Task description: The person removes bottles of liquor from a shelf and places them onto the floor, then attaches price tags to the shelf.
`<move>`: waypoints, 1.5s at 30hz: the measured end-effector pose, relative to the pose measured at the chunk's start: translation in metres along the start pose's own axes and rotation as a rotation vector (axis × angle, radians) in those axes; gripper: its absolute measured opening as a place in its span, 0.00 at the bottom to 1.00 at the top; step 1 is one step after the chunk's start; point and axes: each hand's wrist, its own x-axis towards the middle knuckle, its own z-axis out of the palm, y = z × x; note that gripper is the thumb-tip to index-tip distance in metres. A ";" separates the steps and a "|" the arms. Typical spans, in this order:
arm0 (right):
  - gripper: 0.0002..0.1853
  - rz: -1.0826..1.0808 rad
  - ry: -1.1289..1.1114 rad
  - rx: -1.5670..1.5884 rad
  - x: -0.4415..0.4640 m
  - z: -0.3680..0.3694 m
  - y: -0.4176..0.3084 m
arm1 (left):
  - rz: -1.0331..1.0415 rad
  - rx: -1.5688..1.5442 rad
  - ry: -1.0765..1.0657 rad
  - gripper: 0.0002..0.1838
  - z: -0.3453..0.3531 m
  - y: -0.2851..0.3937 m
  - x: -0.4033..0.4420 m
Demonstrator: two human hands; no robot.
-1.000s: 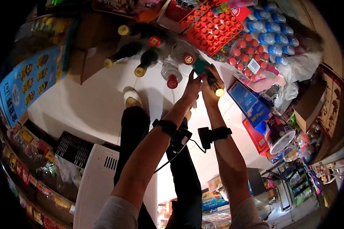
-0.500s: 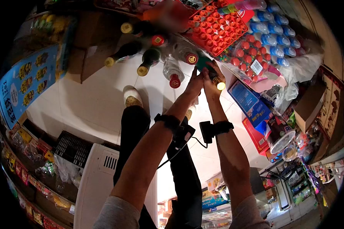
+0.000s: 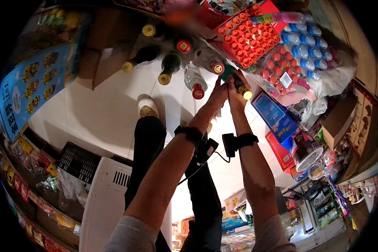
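A green bottle with a yellow cap (image 3: 247,95) is held between my two hands at the right end of a group of bottles. My right hand (image 3: 237,93) is wrapped round its neck and shoulder. My left hand (image 3: 219,95) touches its left side, with closed fingers partly hidden behind the wrist. Just left of them are a clear bottle with a red and gold cap (image 3: 217,68) and another clear bottle with a red cap (image 3: 194,80). Farther left stand dark green bottles with gold caps (image 3: 170,67).
A red crate of red-capped items (image 3: 248,35), blue-capped bottles (image 3: 304,50) and a red-capped pack (image 3: 277,67) lie at the upper right. Blue and red boxes (image 3: 274,115) stand right of my hands. A white appliance (image 3: 107,201) is at the lower left.
The view has shifted, so the bottles and crate appear lower and farther right. Both hands remain at the green bottle, closer together than before.
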 end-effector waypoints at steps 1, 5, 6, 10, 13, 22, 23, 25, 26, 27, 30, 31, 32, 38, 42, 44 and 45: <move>0.14 0.042 0.003 0.055 0.000 0.000 -0.002 | 0.000 -0.038 0.012 0.29 0.001 -0.001 0.001; 0.16 0.061 -0.002 0.041 0.006 -0.006 0.007 | -0.079 -0.051 -0.033 0.33 -0.001 0.002 -0.009; 0.18 0.143 0.036 0.197 0.003 -0.003 0.007 | -0.103 -0.005 0.025 0.34 -0.008 -0.020 -0.002; 0.40 0.057 -0.014 -0.378 -0.016 -0.017 -0.026 | -0.049 0.059 0.124 0.26 -0.030 -0.094 -0.014; 0.34 0.194 -0.111 -0.547 -0.077 -0.049 -0.006 | 0.031 0.278 0.041 0.18 -0.076 -0.155 -0.060; 0.09 -0.182 -0.533 -0.617 -0.261 -0.193 -0.121 | -0.110 0.537 -0.028 0.14 -0.151 -0.100 -0.314; 0.09 -0.304 -0.668 -0.966 -0.269 -0.208 -0.113 | -0.028 0.404 -0.063 0.14 -0.171 -0.116 -0.313; 0.10 -0.035 -0.504 -0.667 -0.261 -0.205 -0.245 | 0.018 0.065 -0.215 0.16 -0.175 -0.088 -0.328; 0.11 -0.101 -0.502 -0.692 -0.255 -0.205 -0.279 | 0.088 0.201 -0.198 0.16 -0.155 -0.045 -0.356; 0.10 -0.168 -0.440 -0.591 -0.248 -0.206 -0.308 | 0.155 0.305 -0.180 0.15 -0.135 0.002 -0.382; 0.09 -0.156 -0.408 -0.500 -0.218 -0.196 -0.472 | 0.330 0.542 -0.119 0.15 -0.071 0.147 -0.471; 0.09 -0.165 -0.406 -0.470 -0.214 -0.196 -0.525 | 0.384 0.679 -0.045 0.16 -0.048 0.194 -0.510; 0.10 -0.375 -0.353 -0.535 -0.211 -0.198 -0.588 | 0.662 0.730 -0.028 0.16 -0.032 0.225 -0.524; 0.12 -1.010 -0.123 -0.522 -0.238 -0.245 -0.928 | 1.681 0.841 0.089 0.18 0.122 0.444 -0.803; 0.15 -1.377 0.196 -0.420 -0.263 -0.285 -1.098 | 2.121 0.917 0.120 0.30 0.191 0.531 -0.920; 0.16 -1.353 0.391 -0.411 -0.265 -0.294 -1.164 | 2.149 1.073 0.279 0.35 0.220 0.554 -0.969; 0.19 -1.414 0.376 -0.366 -0.248 -0.297 -1.198 | 2.154 1.069 0.282 0.35 0.232 0.566 -0.977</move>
